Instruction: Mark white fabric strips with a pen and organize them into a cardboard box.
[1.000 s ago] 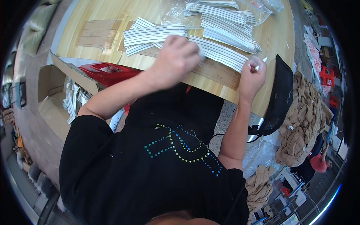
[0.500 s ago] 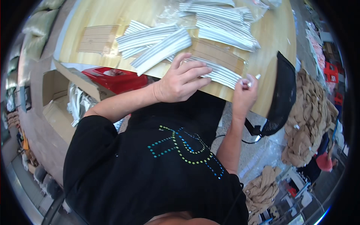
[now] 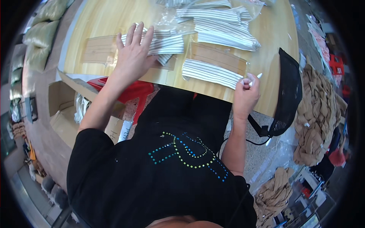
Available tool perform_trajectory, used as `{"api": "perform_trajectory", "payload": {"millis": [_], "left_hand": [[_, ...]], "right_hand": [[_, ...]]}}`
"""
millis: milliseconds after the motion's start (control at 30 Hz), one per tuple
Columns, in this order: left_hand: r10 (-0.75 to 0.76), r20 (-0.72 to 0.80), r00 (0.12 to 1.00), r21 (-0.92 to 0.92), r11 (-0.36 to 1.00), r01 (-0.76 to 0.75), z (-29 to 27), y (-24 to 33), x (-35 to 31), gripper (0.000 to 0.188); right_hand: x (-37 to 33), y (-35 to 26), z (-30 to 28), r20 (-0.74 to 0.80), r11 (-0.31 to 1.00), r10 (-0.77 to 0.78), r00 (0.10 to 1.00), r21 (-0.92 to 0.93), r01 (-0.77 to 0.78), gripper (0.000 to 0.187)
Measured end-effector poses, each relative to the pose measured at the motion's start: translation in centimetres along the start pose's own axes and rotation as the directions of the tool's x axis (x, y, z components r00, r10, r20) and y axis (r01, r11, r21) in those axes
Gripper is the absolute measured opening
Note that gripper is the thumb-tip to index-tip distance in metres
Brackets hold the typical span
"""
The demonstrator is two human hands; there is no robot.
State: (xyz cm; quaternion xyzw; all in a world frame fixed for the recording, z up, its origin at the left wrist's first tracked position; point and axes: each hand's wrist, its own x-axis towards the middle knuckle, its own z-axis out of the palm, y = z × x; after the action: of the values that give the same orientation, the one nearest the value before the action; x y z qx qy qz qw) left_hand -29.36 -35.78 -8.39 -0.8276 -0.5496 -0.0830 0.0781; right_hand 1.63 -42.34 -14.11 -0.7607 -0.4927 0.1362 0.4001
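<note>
My left hand (image 3: 133, 57) lies with its fingers spread over a loose pile of striped fabric strips (image 3: 169, 43), at the left of the wooden table. Some of that pile is hidden beneath it. In my right hand (image 3: 246, 95) is a slim white pen (image 3: 257, 77), its pointed tip aimed up and right. That hand rests by the right end of a single striped fabric strip (image 3: 211, 73). Flush above this strip runs a brown cardboard template (image 3: 218, 57) with lines on it. A second lined cardboard piece (image 3: 99, 50) sits left of my left hand.
More striped strips (image 3: 224, 32) are stacked at the far side beside clear plastic bags (image 3: 171, 17). A black mesh thing (image 3: 287, 91) hangs over the table's right edge. Left below stand a cardboard box (image 3: 62, 97) and a red stool (image 3: 142, 100). Brown cloth heaps (image 3: 317, 117) lie at right.
My left hand has moved left, from above the single strip onto the pile of strips, and the pile's top strips have shifted. My right hand stays nearly in place with the pen.
</note>
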Motion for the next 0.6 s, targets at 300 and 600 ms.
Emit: {"api": "perform_trajectory", "payload": {"millis": [300,600], "left_hand": [[0.416,-0.072,0.907,-0.591,0.714,-0.374,2.8,16.4,0.2,0.064],[0.454,-0.065,0.889,-0.482,0.765,-0.426,4.2,16.5,-0.7,0.063]], "right_hand": [[-0.1,-0.8,-0.8,0.027,1.000,0.014,1.000,0.023,-0.015,0.030],[0.1,-0.3,-1.4,0.077,0.998,-0.001,0.997,0.069,-0.004,0.030]]}}
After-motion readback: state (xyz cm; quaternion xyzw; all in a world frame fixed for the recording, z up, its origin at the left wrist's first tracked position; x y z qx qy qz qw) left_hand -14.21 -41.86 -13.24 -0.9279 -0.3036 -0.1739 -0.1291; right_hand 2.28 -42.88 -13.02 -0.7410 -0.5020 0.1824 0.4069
